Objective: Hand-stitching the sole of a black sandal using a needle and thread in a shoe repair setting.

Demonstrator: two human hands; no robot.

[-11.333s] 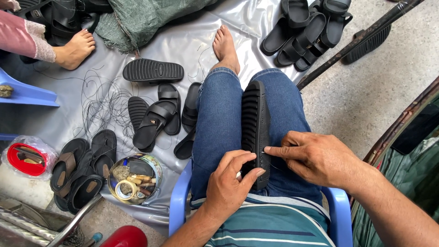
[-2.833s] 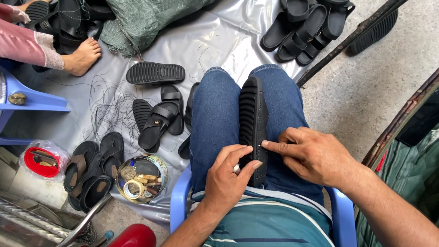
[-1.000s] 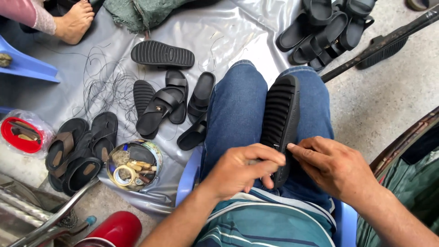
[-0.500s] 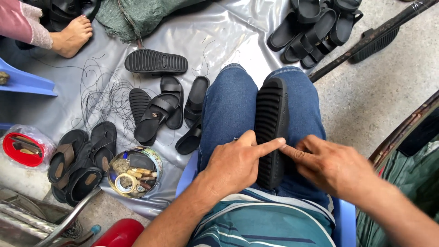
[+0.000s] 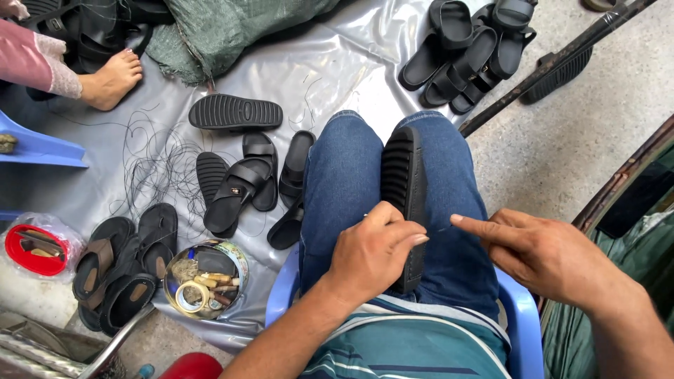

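A black ridged shoe sole [image 5: 403,184] lies lengthwise between the person's denim-clad thighs [image 5: 344,182] at the centre of the frame, tread side up. The left hand [image 5: 372,254] closes around the sole's lower end, fingers wrapped over its edge and thumb on the near side, so it holds the sole firmly. The right hand [image 5: 544,254], right of centre, is apart from the sole with its fingers extended toward it and the fingertips pinched narrowly; a fine thread may run from them to the sole, but it is too thin to tell for sure. The person sits on a blue plastic chair [image 5: 518,316]. On the grey plastic sheet [image 5: 330,63] to the left lie black sandals [image 5: 242,184], another upturned sole [image 5: 235,112] and loose black threads [image 5: 151,165]. Brown-lined sandals [image 5: 116,270] lie at the lower left, just beside a round tin of odds and ends [image 5: 203,278]. A pile of black sandals [image 5: 474,49] sits at the upper right, and another person's bare foot [image 5: 112,78] shows at the upper left.
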